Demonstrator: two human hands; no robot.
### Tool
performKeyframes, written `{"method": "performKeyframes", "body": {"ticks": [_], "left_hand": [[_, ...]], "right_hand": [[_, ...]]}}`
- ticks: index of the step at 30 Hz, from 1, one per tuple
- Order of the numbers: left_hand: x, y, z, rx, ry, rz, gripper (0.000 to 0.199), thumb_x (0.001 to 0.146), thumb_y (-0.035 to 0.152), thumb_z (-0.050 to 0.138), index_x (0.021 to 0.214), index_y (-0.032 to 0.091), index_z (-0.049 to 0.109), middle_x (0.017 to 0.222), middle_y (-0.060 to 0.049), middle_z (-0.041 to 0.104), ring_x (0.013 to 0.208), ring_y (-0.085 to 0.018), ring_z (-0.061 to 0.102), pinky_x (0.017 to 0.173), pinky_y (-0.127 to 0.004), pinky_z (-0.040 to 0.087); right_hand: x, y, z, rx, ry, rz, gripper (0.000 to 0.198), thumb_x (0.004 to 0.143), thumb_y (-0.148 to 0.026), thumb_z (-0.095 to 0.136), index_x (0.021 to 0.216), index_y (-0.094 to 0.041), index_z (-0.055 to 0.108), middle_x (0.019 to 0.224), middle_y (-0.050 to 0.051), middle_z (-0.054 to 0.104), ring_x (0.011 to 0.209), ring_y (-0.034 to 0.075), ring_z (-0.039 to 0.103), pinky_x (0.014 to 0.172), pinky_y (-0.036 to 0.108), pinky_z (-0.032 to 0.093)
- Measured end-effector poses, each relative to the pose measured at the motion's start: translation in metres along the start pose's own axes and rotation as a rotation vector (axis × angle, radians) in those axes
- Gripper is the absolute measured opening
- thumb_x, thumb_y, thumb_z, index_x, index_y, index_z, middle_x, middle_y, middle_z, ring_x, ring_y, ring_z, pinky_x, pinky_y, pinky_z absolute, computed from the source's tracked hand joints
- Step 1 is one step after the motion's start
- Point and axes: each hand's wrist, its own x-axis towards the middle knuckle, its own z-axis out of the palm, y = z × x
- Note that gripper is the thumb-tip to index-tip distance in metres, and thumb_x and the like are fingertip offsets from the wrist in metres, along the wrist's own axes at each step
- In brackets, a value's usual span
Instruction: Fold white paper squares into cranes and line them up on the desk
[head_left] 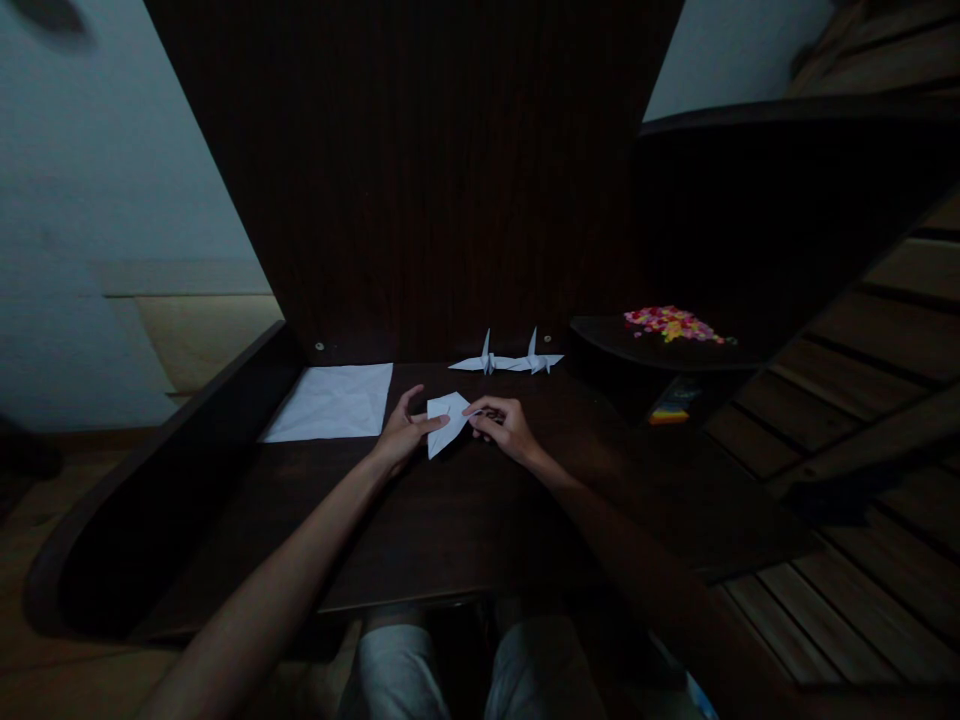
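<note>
A partly folded piece of white paper (448, 424) is held between my two hands over the dark desk. On its left side my left hand (405, 435) grips it, thumb lying on top and the other fingers largely hidden beneath or behind. Its right corner is pinched by my right hand (504, 428), between thumb and forefinger. Just beyond, two folded white paper cranes (491, 363) stand side by side at the back of the desk. Left of my hands lie flat white paper sheets (330, 403); whether one or several, I cannot tell.
The dark wooden desk (450, 540) has a tall back panel (420, 180) and a raised left side (157, 490). At right, a small curved shelf (600, 340) bears a pile of pink, red and yellow bits (675, 324). Below it sits an orange-yellow object (668, 415).
</note>
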Motion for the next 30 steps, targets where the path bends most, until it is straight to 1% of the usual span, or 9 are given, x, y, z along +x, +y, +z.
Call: {"method": "performKeyframes", "body": {"ticks": [2,3,6,8,9,17,24,27,30], "left_hand": [[0.000,0.000,-0.001,-0.015,-0.033,0.020,0.097,0.056,0.012,0.080,0.136,0.026,0.027,0.078,-0.005,0.072,0.066,-0.019,0.067,0.066,-0.031,0.052],[-0.001,0.000,-0.001,-0.015,-0.046,0.028,0.094,0.055,0.014,0.080,0.134,0.026,0.030,0.079,-0.004,0.071,0.066,-0.019,0.067,0.066,-0.031,0.052],[0.000,-0.001,-0.002,0.022,-0.073,0.056,0.060,0.055,0.020,0.081,0.110,0.018,0.057,0.081,-0.004,0.071,0.070,-0.017,0.066,0.068,-0.029,0.051],[0.001,-0.001,-0.003,0.042,-0.077,0.066,0.039,0.055,0.023,0.080,0.090,0.013,0.066,0.083,-0.006,0.070,0.074,-0.016,0.065,0.073,-0.026,0.049],[0.001,-0.002,-0.003,0.042,-0.076,0.062,0.035,0.055,0.024,0.080,0.085,0.012,0.067,0.083,-0.006,0.070,0.076,-0.015,0.065,0.075,-0.026,0.049],[0.001,-0.002,-0.004,0.071,-0.117,0.051,0.059,0.048,0.011,0.081,0.104,0.014,0.065,0.096,-0.007,0.068,0.082,-0.016,0.064,0.075,-0.026,0.049],[-0.004,0.001,0.000,0.063,-0.172,0.019,0.061,0.050,0.009,0.081,0.108,0.015,0.062,0.097,-0.007,0.068,0.076,-0.016,0.065,0.073,-0.029,0.052],[-0.007,0.003,0.002,0.039,-0.173,0.006,0.054,0.056,0.017,0.080,0.107,0.015,0.062,0.106,-0.011,0.065,0.074,-0.017,0.066,0.069,-0.031,0.054],[-0.008,0.003,0.003,0.046,-0.175,0.027,0.056,0.055,0.017,0.081,0.107,0.014,0.062,0.108,-0.011,0.064,0.075,-0.017,0.066,0.071,-0.031,0.055]], "right_hand": [[0.000,-0.001,-0.001,-0.021,0.010,-0.004,0.016,0.070,-0.028,0.062,0.074,-0.013,0.066,0.059,0.001,0.060,0.047,0.010,0.055,0.044,0.020,0.039],[0.001,-0.001,-0.001,-0.026,0.017,-0.004,0.015,0.070,-0.028,0.062,0.073,-0.014,0.066,0.059,0.001,0.060,0.046,0.010,0.054,0.044,0.020,0.039],[0.001,-0.002,-0.002,-0.011,0.027,0.011,0.016,0.069,-0.030,0.063,0.072,-0.014,0.066,0.058,0.000,0.059,0.045,0.010,0.053,0.044,0.021,0.038],[0.001,-0.002,-0.002,0.009,0.017,0.029,0.017,0.069,-0.031,0.063,0.073,-0.015,0.066,0.056,-0.001,0.057,0.044,0.010,0.052,0.044,0.021,0.037],[0.002,-0.002,-0.003,0.017,0.014,0.038,0.017,0.069,-0.032,0.063,0.073,-0.015,0.066,0.055,-0.002,0.056,0.044,0.010,0.051,0.043,0.021,0.037],[0.006,0.006,-0.004,-0.013,0.030,0.086,0.020,0.071,-0.032,0.062,0.081,-0.015,0.066,0.055,-0.004,0.051,0.045,0.008,0.045,0.043,0.020,0.032],[0.012,0.020,-0.002,-0.147,0.125,-0.010,0.020,0.071,-0.035,0.065,0.083,-0.018,0.065,0.079,-0.001,0.049,0.061,0.008,0.048,0.053,0.020,0.040],[0.013,0.024,0.000,-0.103,0.108,0.070,0.024,0.072,-0.038,0.063,0.085,-0.018,0.060,0.081,-0.001,0.050,0.057,0.007,0.049,0.046,0.019,0.040],[0.013,0.023,0.001,-0.014,0.067,0.169,0.028,0.072,-0.041,0.062,0.089,-0.019,0.054,0.081,-0.002,0.053,0.050,0.006,0.050,0.037,0.016,0.037]]}}
